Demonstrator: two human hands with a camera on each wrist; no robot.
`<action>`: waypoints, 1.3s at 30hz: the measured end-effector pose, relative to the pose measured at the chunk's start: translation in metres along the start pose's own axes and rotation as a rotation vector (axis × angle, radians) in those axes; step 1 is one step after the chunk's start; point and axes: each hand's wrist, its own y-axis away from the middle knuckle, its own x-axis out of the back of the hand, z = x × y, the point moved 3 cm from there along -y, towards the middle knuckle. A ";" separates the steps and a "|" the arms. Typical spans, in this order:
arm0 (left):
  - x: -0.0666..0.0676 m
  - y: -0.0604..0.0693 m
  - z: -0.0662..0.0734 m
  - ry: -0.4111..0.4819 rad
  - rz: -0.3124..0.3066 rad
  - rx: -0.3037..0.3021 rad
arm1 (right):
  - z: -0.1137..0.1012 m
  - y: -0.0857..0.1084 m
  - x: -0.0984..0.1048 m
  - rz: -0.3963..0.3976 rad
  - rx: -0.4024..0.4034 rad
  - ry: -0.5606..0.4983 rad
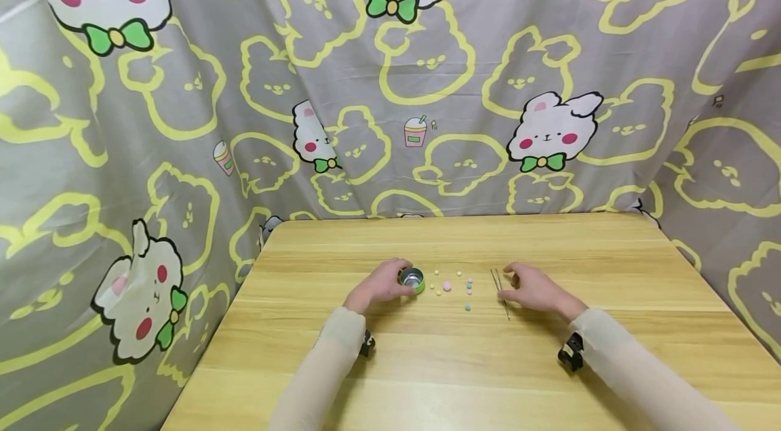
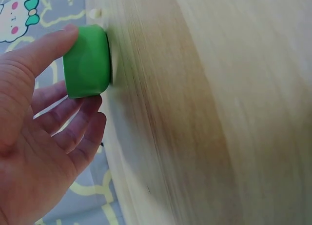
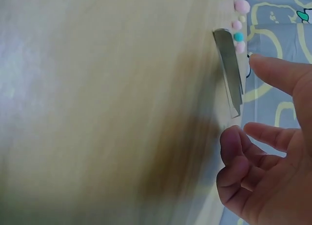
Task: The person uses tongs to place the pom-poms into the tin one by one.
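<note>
My left hand [image 1: 386, 282] grips a small round green tin [image 2: 87, 61] between thumb and fingers. In the head view the tin's open top shows a shiny metal inside, and it stands on the wooden table. A pair of metal tweezers [image 3: 229, 71] lies on the table, its two arms spread apart in the head view. Beside it is my right hand [image 1: 532, 289], thumb extended and fingers loosely bent, with nothing held. The right wrist view shows a gap between those fingers and the tweezers. Several small pompom-like balls, among them a larger pink ball [image 1: 447, 286], lie between the hands.
The wooden table [image 1: 421, 370] stretches out on all sides of the hands. Behind it and to both sides hangs a grey patterned curtain [image 1: 451, 85]. A teal ball [image 1: 468, 308] lies nearer the person than the other balls.
</note>
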 end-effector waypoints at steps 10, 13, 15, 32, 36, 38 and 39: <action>-0.001 -0.001 -0.001 -0.005 -0.001 0.001 | 0.006 -0.006 -0.009 0.004 -0.024 0.012; -0.002 -0.001 -0.001 -0.003 -0.001 -0.005 | 0.007 -0.007 -0.010 0.008 -0.011 0.019; -0.002 -0.001 -0.002 -0.001 -0.002 -0.007 | 0.008 -0.008 -0.010 0.017 -0.004 0.026; -0.002 -0.001 -0.002 0.045 -0.003 0.008 | 0.011 -0.011 -0.007 0.047 0.041 0.029; 0.000 -0.001 -0.002 0.063 -0.006 0.008 | 0.012 -0.012 -0.007 0.038 0.037 -0.003; 0.000 -0.001 -0.001 0.063 -0.008 0.005 | 0.013 -0.012 -0.007 0.033 0.034 -0.020; 0.000 -0.001 -0.002 0.064 -0.007 0.000 | 0.013 -0.012 -0.007 0.030 0.033 -0.029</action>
